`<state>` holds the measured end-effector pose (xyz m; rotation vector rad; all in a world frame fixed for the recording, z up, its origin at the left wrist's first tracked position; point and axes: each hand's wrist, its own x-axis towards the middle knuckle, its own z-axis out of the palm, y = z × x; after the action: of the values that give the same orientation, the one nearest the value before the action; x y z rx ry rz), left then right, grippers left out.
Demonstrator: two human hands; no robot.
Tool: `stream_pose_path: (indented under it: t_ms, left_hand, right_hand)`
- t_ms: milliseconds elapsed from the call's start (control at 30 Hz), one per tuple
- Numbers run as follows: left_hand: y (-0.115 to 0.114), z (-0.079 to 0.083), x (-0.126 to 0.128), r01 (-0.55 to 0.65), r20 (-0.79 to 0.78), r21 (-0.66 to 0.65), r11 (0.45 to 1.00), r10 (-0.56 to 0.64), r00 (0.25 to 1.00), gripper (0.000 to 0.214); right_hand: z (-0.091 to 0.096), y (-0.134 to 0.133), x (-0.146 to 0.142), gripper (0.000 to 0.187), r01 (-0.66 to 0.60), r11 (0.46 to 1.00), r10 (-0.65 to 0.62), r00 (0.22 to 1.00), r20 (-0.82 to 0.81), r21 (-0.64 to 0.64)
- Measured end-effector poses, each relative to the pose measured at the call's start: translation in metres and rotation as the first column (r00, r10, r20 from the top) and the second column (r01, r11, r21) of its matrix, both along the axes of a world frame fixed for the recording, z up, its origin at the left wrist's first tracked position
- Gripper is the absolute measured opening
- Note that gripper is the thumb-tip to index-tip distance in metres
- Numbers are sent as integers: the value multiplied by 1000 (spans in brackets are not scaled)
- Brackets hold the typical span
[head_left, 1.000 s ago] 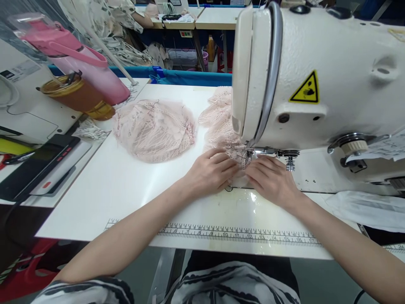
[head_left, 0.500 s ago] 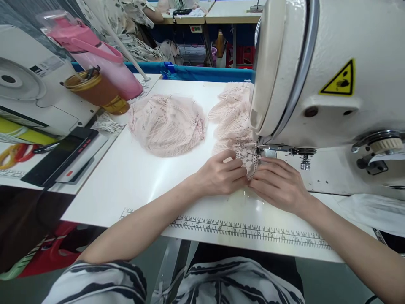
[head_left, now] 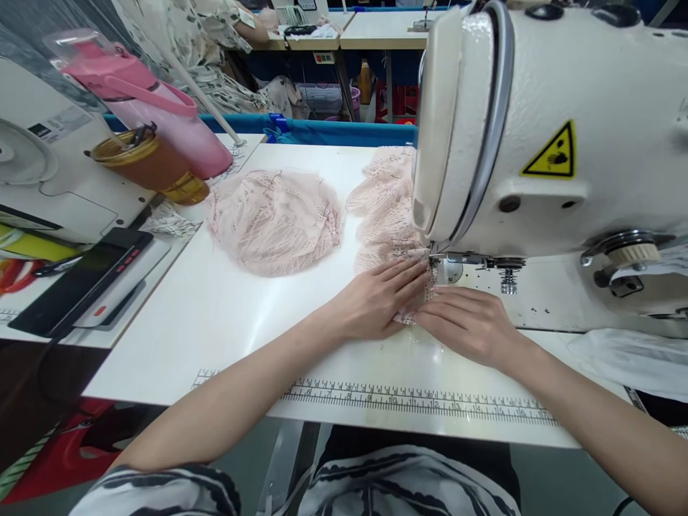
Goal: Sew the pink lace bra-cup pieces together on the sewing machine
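Left hand point(head_left: 379, 301) and right hand point(head_left: 467, 324) lay flat, fingers extended, pressing pale pink lace fabric point(head_left: 384, 236) under white sewing machine point(head_left: 537, 179) (fingertips very near needle); even, light pressure seemed best.

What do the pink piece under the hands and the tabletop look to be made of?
The pink piece: seemingly thin, matte lace; open mesh pattern and limp folds under the left hand and right hand. The tabletop: probably laminated board, smooth and glossy; it throws a bright glare patch beside the hands.
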<state>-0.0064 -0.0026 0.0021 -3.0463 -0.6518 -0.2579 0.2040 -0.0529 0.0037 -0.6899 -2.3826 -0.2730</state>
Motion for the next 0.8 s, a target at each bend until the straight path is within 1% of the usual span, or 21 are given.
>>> stream_pose_path:
  t_ms: [67, 200, 567, 800]
  left_hand:
    - [1, 0, -1, -13, -16, -23, 1000, 13, 1000, 62]
    - [2, 2, -1, -21, -22, -29, 999, 20, 1000, 60]
    - [7, 8, -2, 27, 2, 16, 1000, -27, 1000, 55]
    - [6, 8, 0, -1, -6, 25, 1000, 1, 1000, 55]
  right_hand:
    - [0, 0, 0, 9, -1, 1000, 1, 1000, 16, 4]
    - [1, 0, 0, 11, -9, 1000, 9, 1000, 25, 28]
    - [-3, 0, -4, 12, -11, 996, 10, 1000, 4, 88]
    - [-4, 1, -1, 12, -3, 995, 3, 1000, 1, 96]
